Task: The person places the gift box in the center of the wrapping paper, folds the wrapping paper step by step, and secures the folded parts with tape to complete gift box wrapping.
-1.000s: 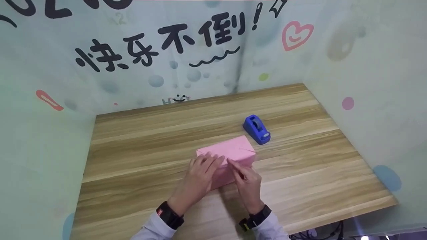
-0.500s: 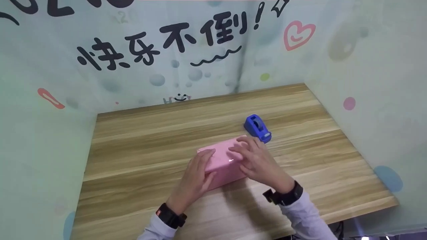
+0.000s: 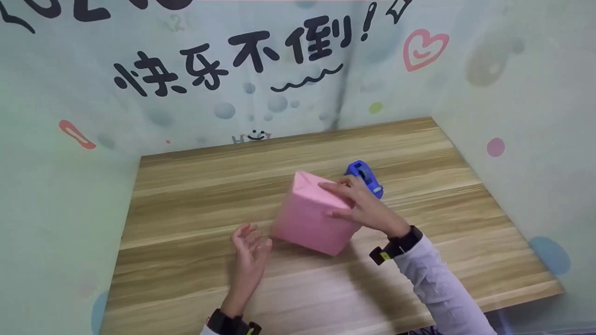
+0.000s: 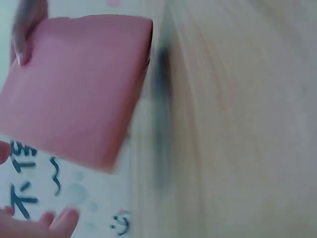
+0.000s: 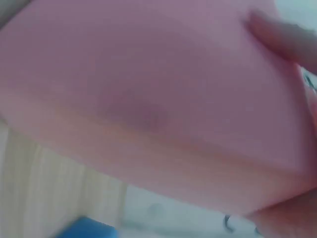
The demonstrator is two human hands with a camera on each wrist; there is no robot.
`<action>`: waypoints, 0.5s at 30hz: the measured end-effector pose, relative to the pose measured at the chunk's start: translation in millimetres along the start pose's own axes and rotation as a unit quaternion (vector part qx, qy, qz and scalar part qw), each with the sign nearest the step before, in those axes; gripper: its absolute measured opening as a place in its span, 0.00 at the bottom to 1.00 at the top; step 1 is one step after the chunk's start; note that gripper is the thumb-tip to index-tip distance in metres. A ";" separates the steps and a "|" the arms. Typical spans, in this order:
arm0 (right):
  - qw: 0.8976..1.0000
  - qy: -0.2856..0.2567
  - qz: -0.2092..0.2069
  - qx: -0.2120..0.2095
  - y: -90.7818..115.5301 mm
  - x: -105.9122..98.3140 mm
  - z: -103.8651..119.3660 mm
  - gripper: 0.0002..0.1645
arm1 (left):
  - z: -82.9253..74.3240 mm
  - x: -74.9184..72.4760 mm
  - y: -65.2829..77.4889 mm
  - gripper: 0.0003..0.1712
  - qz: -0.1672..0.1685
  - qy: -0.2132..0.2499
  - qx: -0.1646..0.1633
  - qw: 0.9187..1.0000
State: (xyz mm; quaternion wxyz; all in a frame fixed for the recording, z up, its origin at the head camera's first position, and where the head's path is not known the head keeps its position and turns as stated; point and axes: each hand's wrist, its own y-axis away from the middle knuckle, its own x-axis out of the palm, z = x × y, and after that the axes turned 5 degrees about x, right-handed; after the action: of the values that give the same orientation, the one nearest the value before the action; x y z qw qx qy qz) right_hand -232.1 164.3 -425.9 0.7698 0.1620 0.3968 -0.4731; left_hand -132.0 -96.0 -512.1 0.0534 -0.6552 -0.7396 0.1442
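Observation:
A box wrapped in pink paper (image 3: 312,223) is tilted above the middle of the table, with a folded paper flap showing on its upper face. My right hand (image 3: 368,207) grips it by its right upper side, thumb on the front face and fingers over the top. In the right wrist view the pink paper (image 5: 148,84) fills most of the picture, blurred. To the left of the box, my left hand (image 3: 251,251) is apart from it, palm up with loosely bent fingers and nothing in it. The left wrist view shows its fingertips (image 4: 64,223) below the box (image 4: 79,89).
A blue tape dispenser (image 3: 368,177) stands on the wood-patterned table (image 3: 195,200) just behind my right hand, partly hidden by it. Printed fabric walls (image 3: 298,111) with writing and a heart enclose the table at the back and sides.
My right hand has moved from the box's front edge to its right side and lifted and turned the box. My left hand has let go and drawn away to the left.

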 end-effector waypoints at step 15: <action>0.852 -0.423 -0.117 0.284 34.8 91.2 -24.7 0.36 | 19.8 45.5 -1.1 0.44 0.024 0.025 -0.148 0.988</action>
State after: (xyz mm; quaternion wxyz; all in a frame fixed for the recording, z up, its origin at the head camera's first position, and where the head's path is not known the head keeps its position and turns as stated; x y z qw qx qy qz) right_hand -191.9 142.4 -515.5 0.7226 0.1103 -0.1035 -0.6745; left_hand -144.5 -54.1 -535.7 -0.0292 -0.6768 -0.7354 0.0183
